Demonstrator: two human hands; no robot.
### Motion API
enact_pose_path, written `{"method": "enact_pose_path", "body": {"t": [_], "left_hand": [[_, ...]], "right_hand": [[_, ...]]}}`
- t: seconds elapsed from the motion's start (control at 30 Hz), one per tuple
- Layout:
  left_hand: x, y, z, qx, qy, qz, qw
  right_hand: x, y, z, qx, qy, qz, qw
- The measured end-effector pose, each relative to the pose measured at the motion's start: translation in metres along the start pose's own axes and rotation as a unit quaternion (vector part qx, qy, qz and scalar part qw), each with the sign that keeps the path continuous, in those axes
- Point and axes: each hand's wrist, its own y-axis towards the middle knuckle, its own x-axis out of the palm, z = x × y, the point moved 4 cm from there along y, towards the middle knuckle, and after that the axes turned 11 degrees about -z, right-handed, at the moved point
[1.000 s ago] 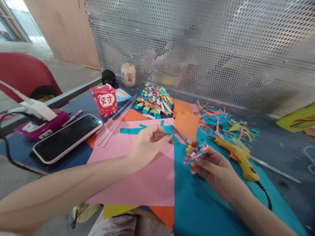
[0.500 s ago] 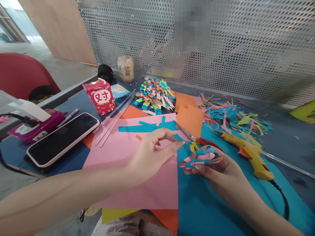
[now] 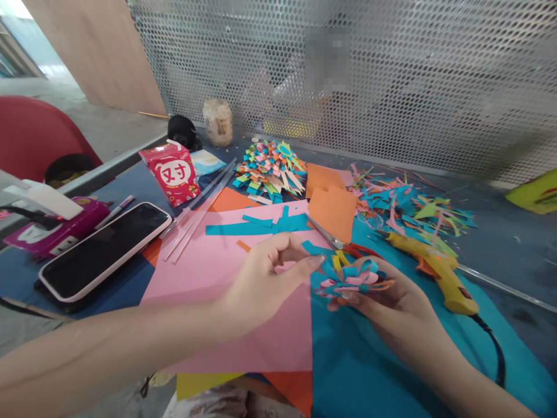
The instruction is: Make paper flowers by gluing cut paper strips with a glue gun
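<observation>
1. Paper flower (image 3: 354, 283) w/ pink, blue & orange loops is held up over the blue sheet (image 3: 369, 371), in the R hand (image 3: 394, 305); its near edge is pinched b/w thumb & fingers.
2. L hand (image 3: 263, 284) is curled, thumb & index drawn close, just left of the flower. A short blue strip (image 3: 310, 247) shows at the tips; whether it's gripped can't be told.
3. Step in hand (judged): flower is steadied in one hand while the other is brought in. Best done w/ a light pinch near the base, so loops aren't crushed.
4. Any strip is best handled by its very end, w/ the flower turned so that the spot isn't hidden by fingers.
5. Glue gun (image 3: 439, 278) should be treated as hot; wrist kept off its nozzle, poss. contact there.
6. Qty: flower in hand ×1, glue gun ×1, scissors (image 3: 325, 233) ×1 pr., orange squares (image 3: 333, 212) ×2, pink sheet (image 3: 270, 348) ×1, phone (image 3: 107, 249) ×1, red packet (image 3: 174, 180) ×1, jar (image 3: 218, 123) ×1.
7. Clear sticks (image 3: 187, 238) overlap, scrap heap (image 3: 404, 200) is tangled: no exact nos. poss.
</observation>
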Motion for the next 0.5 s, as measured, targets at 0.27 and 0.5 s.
{"method": "enact_pose_path", "body": {"t": [0.27,0.5], "left_hand": [[0.0013,-0.0015,0.0011,-0.011,-0.02,-0.013,1.0],[0.0029,-0.001,0.0002,-0.006,-0.013,-0.03,0.999]], "right_hand": [[0.0042,-0.0001,-0.0062,-0.006,0.02,-0.004,1.0],[0.007,-0.001,-0.0093,-0.007,0.038,-0.001,0.999]]}}
